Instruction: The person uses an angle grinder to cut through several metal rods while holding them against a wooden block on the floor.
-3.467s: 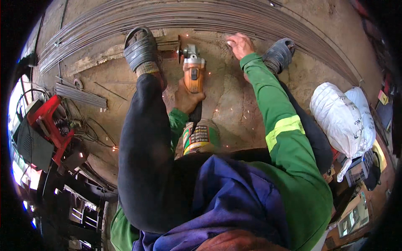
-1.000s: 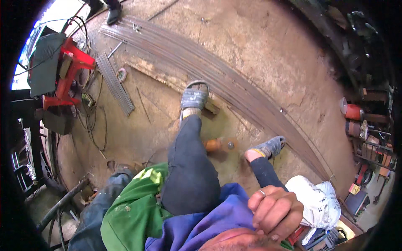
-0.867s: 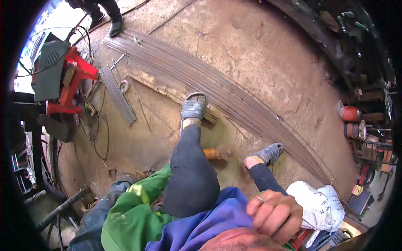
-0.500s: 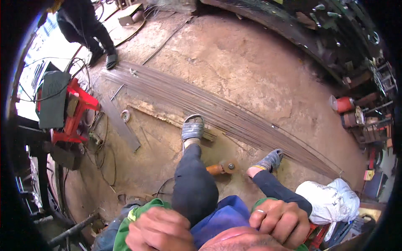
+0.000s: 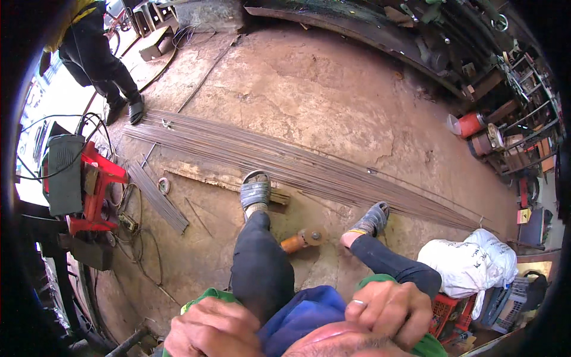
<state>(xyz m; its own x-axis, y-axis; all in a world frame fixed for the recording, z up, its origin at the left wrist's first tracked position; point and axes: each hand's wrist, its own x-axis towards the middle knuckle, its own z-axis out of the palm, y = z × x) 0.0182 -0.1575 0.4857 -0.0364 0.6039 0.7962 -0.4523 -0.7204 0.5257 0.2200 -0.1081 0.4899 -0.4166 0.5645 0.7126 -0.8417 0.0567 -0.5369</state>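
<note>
Both hands are raised close together at the lower edge, backs toward me. My left hand (image 5: 214, 327) has its fingers curled in beside the blue cloth (image 5: 306, 312) of my clothing. A ring shows on my right hand (image 5: 391, 310), whose fingers are bent closed too. What either hand holds, if anything, is hidden behind the knuckles. Between my sandalled feet, on the floor, lies an orange angle grinder (image 5: 297, 240) with a disc. Beyond my feet a long bundle of thin metal rods (image 5: 262, 156) stretches diagonally across the floor.
Shorter rods (image 5: 157, 196) lie left of my feet, near loose cables and a red stool (image 5: 98, 190) bearing a dark green machine (image 5: 65, 172). A person (image 5: 98, 56) stands far left by the rods' end. White sacks (image 5: 458, 265) sit at right on a red crate (image 5: 443, 315).
My view has shifted, so the floor, rods and feet appear further left and more of the other person shows. Both hands stay raised and closed.
</note>
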